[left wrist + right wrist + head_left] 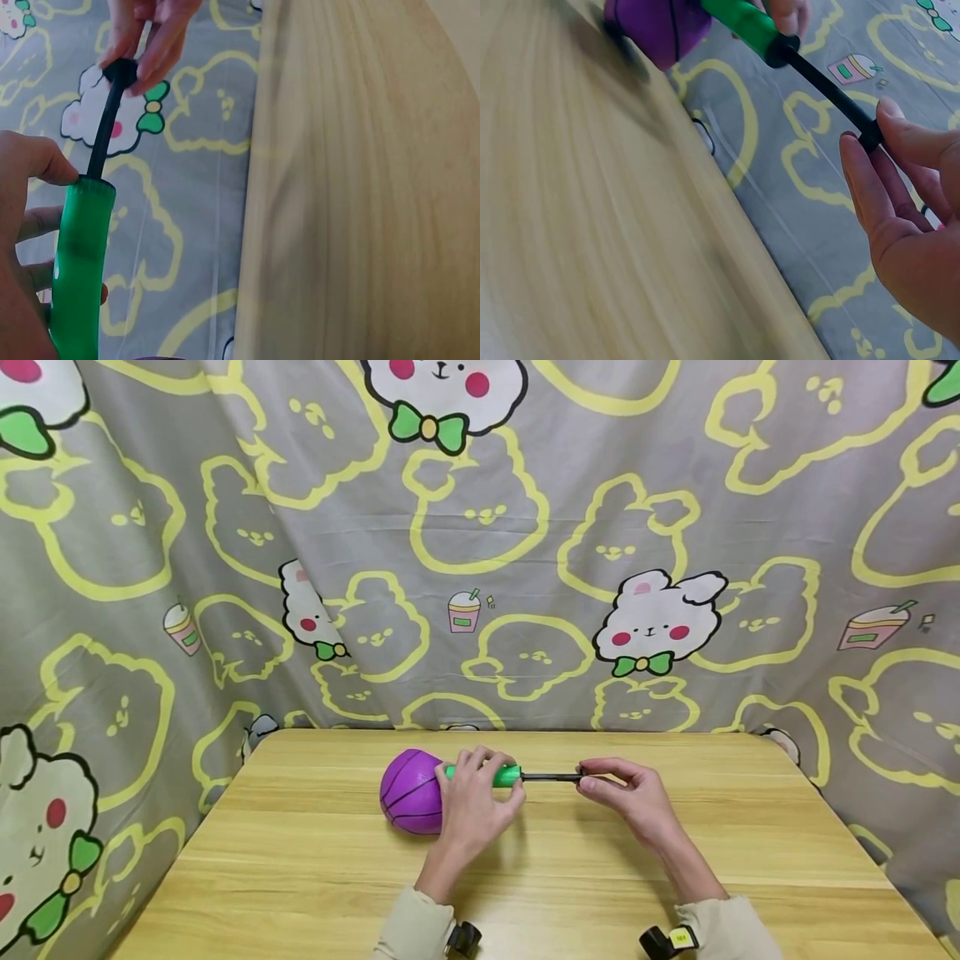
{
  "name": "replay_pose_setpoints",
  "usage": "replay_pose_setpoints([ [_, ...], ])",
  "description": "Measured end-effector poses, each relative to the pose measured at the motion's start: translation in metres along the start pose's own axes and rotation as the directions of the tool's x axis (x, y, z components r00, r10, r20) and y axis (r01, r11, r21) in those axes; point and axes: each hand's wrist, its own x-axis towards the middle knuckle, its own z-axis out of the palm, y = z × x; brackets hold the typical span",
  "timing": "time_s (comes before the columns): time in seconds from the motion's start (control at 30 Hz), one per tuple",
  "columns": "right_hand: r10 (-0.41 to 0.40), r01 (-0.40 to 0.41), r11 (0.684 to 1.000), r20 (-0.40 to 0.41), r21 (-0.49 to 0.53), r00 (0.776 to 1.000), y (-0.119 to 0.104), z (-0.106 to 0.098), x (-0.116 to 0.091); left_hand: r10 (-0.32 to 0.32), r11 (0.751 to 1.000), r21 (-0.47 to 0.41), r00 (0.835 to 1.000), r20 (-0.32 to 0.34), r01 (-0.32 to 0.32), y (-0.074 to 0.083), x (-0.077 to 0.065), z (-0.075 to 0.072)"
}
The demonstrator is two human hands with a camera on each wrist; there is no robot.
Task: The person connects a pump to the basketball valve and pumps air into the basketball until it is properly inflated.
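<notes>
A green hand pump (507,776) lies level between both hands, its black rod (551,777) drawn out to the right. My left hand (477,797) grips the green barrel (84,262), fingers over the top and thumb near the end where the rod comes out. With thumb and fingertips my right hand (633,797) pinches the small black handle (871,136) at the rod's far end. At the pump's left end is a purple ball (411,792) with black lines, looking partly deflated. The joint between pump and ball is hidden behind the left hand.
Underneath is a wood-grain table (315,893), its far edge close to a grey curtain (517,543) printed with yellow outlines and white rabbits. The curtain also hangs along the left and right sides. Each wrist wears a small black camera.
</notes>
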Motion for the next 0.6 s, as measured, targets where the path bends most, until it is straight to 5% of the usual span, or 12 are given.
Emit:
replay_pose_setpoints([
  [0.6,0.043,-0.040,0.996,-0.030,0.074,0.999,0.015,0.042,0.000,0.034,0.998,0.045,0.999,0.019,-0.034,0.012,-0.005,0.006],
])
